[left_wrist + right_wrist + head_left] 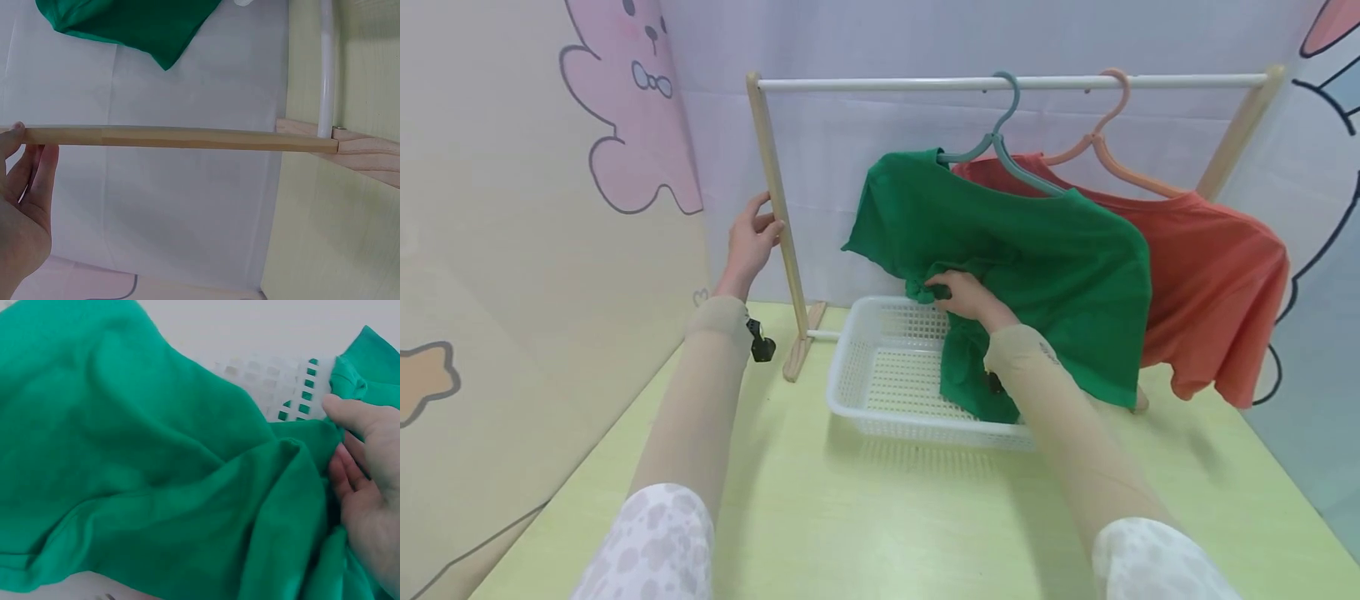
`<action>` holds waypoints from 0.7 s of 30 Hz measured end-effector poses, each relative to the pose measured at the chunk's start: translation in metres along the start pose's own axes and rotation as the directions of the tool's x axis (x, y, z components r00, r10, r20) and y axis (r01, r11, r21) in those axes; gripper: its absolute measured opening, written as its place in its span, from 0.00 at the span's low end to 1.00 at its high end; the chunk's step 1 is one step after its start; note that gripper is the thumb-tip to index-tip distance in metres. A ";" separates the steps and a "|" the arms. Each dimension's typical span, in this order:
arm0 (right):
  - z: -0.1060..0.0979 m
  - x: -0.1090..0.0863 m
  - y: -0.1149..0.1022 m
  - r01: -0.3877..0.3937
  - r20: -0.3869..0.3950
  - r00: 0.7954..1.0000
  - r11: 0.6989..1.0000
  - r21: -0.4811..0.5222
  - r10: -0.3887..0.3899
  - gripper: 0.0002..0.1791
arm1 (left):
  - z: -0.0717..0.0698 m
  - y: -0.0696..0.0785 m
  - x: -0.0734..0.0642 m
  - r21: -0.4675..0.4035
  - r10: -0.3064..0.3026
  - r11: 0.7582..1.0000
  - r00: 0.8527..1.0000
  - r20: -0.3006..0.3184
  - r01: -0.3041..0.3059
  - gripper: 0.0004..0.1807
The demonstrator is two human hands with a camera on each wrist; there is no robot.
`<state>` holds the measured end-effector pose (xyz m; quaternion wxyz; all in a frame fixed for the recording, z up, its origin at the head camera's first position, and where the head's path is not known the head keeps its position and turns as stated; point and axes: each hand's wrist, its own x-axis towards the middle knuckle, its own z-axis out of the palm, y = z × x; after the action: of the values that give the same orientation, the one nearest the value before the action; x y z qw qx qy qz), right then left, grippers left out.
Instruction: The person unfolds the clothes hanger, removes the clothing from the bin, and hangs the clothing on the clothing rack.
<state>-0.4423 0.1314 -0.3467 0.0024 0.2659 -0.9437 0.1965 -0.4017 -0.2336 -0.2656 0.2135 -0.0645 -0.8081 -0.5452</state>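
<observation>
A green T-shirt point(1060, 267) hangs on a teal hanger point(1009, 158) from the rack's white rail point(880, 84), its lower part bunched and reaching into a white basket point(850, 367). With thumb and fingers my right hand point(964, 296) pinches a gathered fold of that shirt above the basket. In the right wrist view the right hand point(369, 481) grips green cloth at the right edge. My left hand point(752, 243) holds the rack's wooden left post point(777, 192). The left wrist view shows the left hand point(28, 206) with thumb and fingers about the post point(175, 137).
Behind the green shirt, a red-orange T-shirt point(1217, 283) hangs on an orange hanger point(1112, 158). The rack's wooden foot point(797, 358) stands on the pale yellow table point(880, 517) beside the basket. A printed curtain point(722, 150) hangs behind.
</observation>
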 end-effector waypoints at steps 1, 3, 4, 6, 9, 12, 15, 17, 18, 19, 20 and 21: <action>0.001 0.001 0.000 0.004 -0.014 1.000 1.000 0.012 -0.004 0.26 | 0.000 0.000 0.000 -0.002 0.000 1.000 1.000 0.001 0.000 0.31; 0.002 0.003 -0.001 0.013 -0.025 1.000 1.000 0.029 -0.012 0.24 | -0.001 0.000 -0.001 -0.003 -0.001 1.000 1.000 0.001 0.001 0.31; 0.003 0.003 0.000 0.022 -0.026 0.999 0.999 0.031 -0.022 0.24 | -0.001 0.001 -0.001 -0.004 -0.002 1.000 1.000 0.001 0.002 0.32; 0.002 0.004 0.000 0.047 -0.026 0.999 0.998 0.047 -0.046 0.24 | -0.001 0.001 -0.001 0.002 -0.003 1.000 1.000 0.000 0.003 0.31; 0.001 0.004 0.001 0.079 -0.006 0.997 0.995 0.061 -0.079 0.23 | 0.000 0.003 -0.001 0.010 -0.001 1.000 1.000 -0.003 0.001 0.31; 0.001 0.005 0.000 0.069 0.051 0.996 0.997 0.026 -0.070 0.26 | 0.000 0.003 -0.001 0.013 0.002 1.000 1.000 -0.004 -0.002 0.31; 0.002 0.005 -0.001 0.027 0.134 0.991 0.999 -0.032 -0.022 0.32 | 0.000 0.003 -0.001 0.015 0.007 1.000 1.000 -0.004 -0.007 0.31; 0.002 0.005 -0.001 0.002 0.166 0.986 0.999 -0.040 0.005 0.34 | 0.000 0.002 -0.001 0.016 0.012 1.000 1.000 -0.004 -0.012 0.31; 0.002 0.004 -0.001 0.000 0.169 0.986 0.999 -0.037 0.006 0.35 | 0.000 0.002 -0.002 0.017 0.014 1.000 1.000 -0.003 -0.014 0.31; 0.002 0.003 -0.001 0.009 0.159 0.987 0.999 -0.037 -0.003 0.34 | 0.000 0.002 -0.002 0.016 0.012 1.000 1.000 -0.003 -0.012 0.31; 0.001 0.002 -0.001 0.024 0.142 0.990 0.999 -0.031 -0.019 0.33 | 0.000 0.002 -0.002 0.018 0.009 1.000 1.000 -0.003 -0.009 0.31; 0.000 0.001 -0.001 0.042 0.122 0.992 0.999 -0.021 -0.039 0.33 | 0.000 0.001 -0.001 0.018 0.008 1.000 1.000 -0.005 -0.008 0.31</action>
<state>-0.4426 0.1301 -0.3458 -0.0480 0.2967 -0.9387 0.1687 -0.3999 -0.2333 -0.2647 0.2183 -0.0646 -0.8121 -0.5373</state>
